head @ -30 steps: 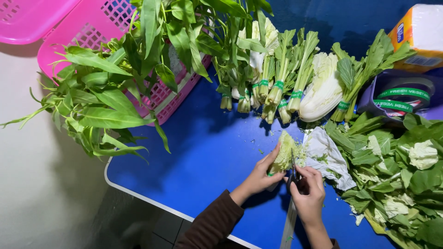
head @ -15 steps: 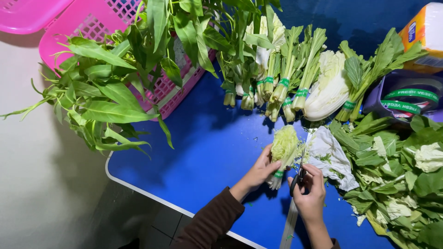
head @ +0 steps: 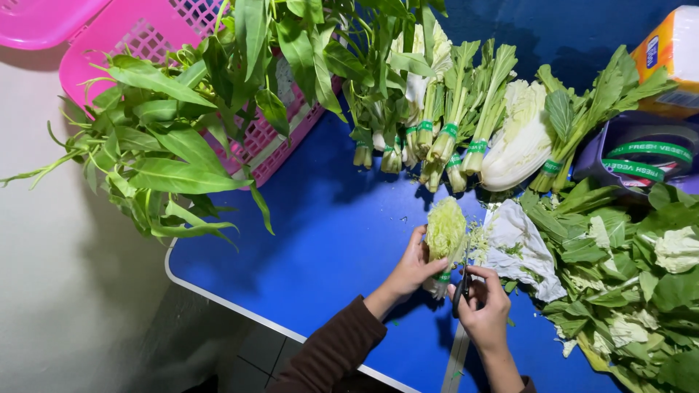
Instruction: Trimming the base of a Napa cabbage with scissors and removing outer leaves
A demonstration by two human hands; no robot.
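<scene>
My left hand (head: 412, 268) grips a small pale-green bunch of leafy greens (head: 445, 231) by its lower end, where a green band wraps it. It rests on the blue table (head: 320, 247). My right hand (head: 486, 306) holds dark-handled scissors (head: 461, 290) just right of the bunch's base, the blades close to the stems. A strip of tape (head: 456, 358) hangs down from beneath my right hand. Small cut bits lie beside the bunch.
Banded bunches of greens (head: 451, 116) and a pale cabbage (head: 518, 138) line the far side. A pink basket (head: 182, 58) with long leafy stalks sits left. A white cloth (head: 518, 246), loose leaves (head: 626, 276), a tray of green tape rolls (head: 644, 156) and an orange-and-white package (head: 670, 54) lie right.
The bunch has been turned more upright and shifted slightly left in my left hand. My right hand with the scissors has stayed close to its base.
</scene>
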